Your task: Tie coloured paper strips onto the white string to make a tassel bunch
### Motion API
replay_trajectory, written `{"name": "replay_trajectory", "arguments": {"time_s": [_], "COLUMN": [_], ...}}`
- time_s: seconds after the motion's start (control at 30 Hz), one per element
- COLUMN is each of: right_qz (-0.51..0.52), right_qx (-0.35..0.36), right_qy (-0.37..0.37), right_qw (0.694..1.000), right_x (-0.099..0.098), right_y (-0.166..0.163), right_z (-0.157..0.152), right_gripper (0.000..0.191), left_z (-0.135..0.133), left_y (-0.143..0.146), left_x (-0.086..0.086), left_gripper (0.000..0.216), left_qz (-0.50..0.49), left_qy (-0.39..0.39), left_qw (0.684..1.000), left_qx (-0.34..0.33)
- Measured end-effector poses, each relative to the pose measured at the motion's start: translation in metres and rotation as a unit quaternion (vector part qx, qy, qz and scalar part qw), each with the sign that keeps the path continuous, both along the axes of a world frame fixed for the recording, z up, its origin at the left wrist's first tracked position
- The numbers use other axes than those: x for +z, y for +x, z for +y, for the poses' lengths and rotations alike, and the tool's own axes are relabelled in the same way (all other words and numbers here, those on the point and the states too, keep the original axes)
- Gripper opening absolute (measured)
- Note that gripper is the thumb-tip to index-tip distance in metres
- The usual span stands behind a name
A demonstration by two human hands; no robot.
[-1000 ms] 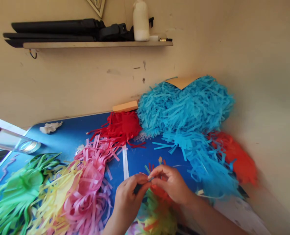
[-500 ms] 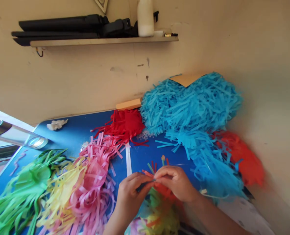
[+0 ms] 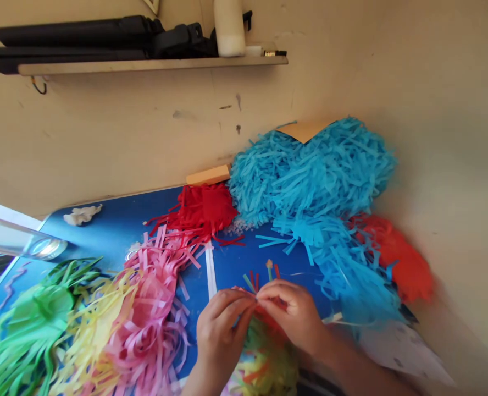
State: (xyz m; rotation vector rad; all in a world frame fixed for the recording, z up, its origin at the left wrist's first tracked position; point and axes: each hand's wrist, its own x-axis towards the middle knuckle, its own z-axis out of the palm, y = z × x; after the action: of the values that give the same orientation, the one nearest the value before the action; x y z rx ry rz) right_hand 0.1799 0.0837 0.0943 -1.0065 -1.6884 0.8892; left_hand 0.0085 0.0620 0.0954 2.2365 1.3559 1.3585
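Our left hand [image 3: 222, 322] and right hand [image 3: 295, 314] are just beside each other, each grip closed in a pinch; on what, we cannot tell. Multicoloured fringe [image 3: 264, 360] lies just below them, right of pink fringe [image 3: 149, 313] on our surface [image 3: 239, 264].

From afar I see the table [image 3: 233, 261]: paper strips [image 3: 145, 324] left of my left hand [image 3: 223, 322], a paper heap [image 3: 310, 176] behind my right hand [image 3: 295, 316].

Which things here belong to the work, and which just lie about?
Likely involved:
multicoloured fringe near left hand and right hand
green fringe
yellow fringe
pink fringe
red fringe
blue fringe

Apparently lying about:
white bottle
black objects
white scrap
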Motion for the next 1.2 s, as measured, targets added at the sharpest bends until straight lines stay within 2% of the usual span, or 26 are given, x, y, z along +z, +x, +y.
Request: {"name": "replay_trajectory", "arguments": {"time_s": [0.2,0.27,0.37,0.4,0.47,0.53,0.57,0.67,0.73,0.77,0.83,0.87,0.97,1.03,1.2], "right_qz": [-0.064,-0.082,-0.157,-0.213,-0.346,-0.435,-0.453,-0.457,-0.421,-0.373,-0.225,-0.142,0.012,0.05,0.084], "right_qx": [-0.003,0.011,-0.032,-0.056,-0.07,-0.047,-0.037,-0.031,-0.039,-0.044,-0.032,-0.009,0.063,0.078,0.098], "right_qy": [0.102,0.111,0.045,0.009,-0.057,-0.095,-0.104,-0.11,-0.117,-0.128,-0.168,-0.196,-0.262,-0.283,-0.28], "right_qw": [0.993,0.99,0.986,0.975,0.934,0.894,0.885,0.882,0.899,0.918,0.959,0.97,0.963,0.955,0.951], "right_x": [-0.005,-0.008,-0.016,-0.02,-0.03,-0.041,-0.046,-0.051,-0.042,-0.034,-0.015,-0.005,0.015,0.019,0.014], "right_y": [-0.005,0.004,0.034,0.046,0.066,0.077,0.079,0.075,0.068,0.064,0.053,0.046,0.023,0.01,-0.006], "right_z": [-0.007,-0.002,0.019,0.027,0.042,0.051,0.053,0.054,0.048,0.044,0.032,0.025,0.006,-0.001,-0.002], "right_gripper": [0.013,0.013,0.011,0.009,0.008,0.012,0.012,0.012,0.015,0.015,0.013,0.012,0.013,0.016,0.015], "left_z": [-0.002,-0.005,-0.01,-0.011,-0.009,-0.006,-0.004,0.001,0.002,0.002,0.002,0.002,0.0,-0.002,-0.003], "left_y": [0.007,0.002,-0.02,-0.027,-0.038,-0.038,-0.034,-0.019,-0.011,-0.008,-0.004,-0.003,0.0,0.0,0.0], "left_x": [-0.009,-0.01,-0.015,-0.018,-0.024,-0.027,-0.028,-0.022,-0.015,-0.012,-0.006,-0.004,0.0,0.002,0.005], "left_gripper": [0.01,0.011,0.006,0.005,0.014,0.025,0.03,0.041,0.046,0.048,0.049,0.048,0.038,0.036,0.039], "left_qz": [0.017,0.026,0.003,-0.018,-0.07,-0.123,-0.15,-0.24,-0.304,-0.337,-0.411,-0.451,-0.542,-0.569,-0.589], "left_qy": [-0.073,-0.087,-0.115,-0.138,-0.203,-0.271,-0.303,-0.391,-0.44,-0.458,-0.485,-0.495,-0.52,-0.523,-0.52], "left_qw": [0.996,0.995,0.991,0.986,0.97,0.947,0.933,0.883,0.842,0.821,0.77,0.741,0.659,0.633,0.615], "left_qx": [0.038,0.041,0.074,0.093,0.114,0.124,0.125,0.099,0.065,0.055,0.045,0.042,0.03,0.028,0.066]}}
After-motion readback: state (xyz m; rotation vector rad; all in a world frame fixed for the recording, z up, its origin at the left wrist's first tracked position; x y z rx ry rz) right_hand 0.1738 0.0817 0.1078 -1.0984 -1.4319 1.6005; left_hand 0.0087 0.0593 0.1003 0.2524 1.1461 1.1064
